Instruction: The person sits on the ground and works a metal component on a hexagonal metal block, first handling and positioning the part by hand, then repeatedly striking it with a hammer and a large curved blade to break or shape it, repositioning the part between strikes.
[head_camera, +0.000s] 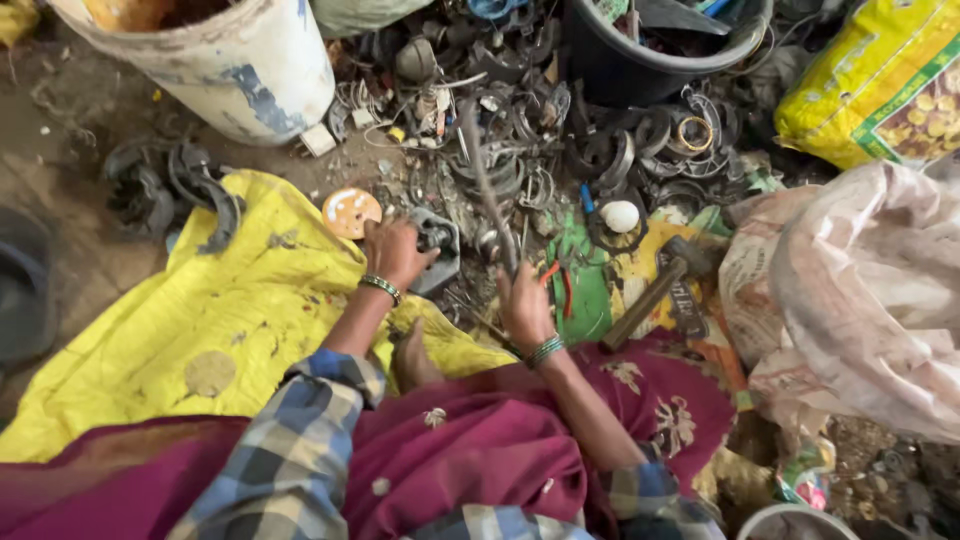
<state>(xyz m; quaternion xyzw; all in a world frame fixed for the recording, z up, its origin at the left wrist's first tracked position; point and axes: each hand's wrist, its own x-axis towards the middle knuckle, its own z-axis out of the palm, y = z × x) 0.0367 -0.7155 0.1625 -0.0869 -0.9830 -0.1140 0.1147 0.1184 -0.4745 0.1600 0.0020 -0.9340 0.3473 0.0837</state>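
Grey, boxy metal part (437, 248) sits on the far edge of the yellow plastic sheet (250, 300), with the left hand (395, 250) clamped on its near-left side. Just right of it the right hand (522, 305) is fisted round a thin dark metal rod (487, 185) — its long axis leaning up and away over the part. Beyond lie a white bucket (255, 75) holding something orange-brown and a black tub (625, 65) of scrap — both well apart from the part.

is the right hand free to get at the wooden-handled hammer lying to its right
Probably not straight away: the right hand is closed around a thin metal rod. The wooden-handled hammer lies close beside it, uncovered on the littered cloth, so the path itself looks open.
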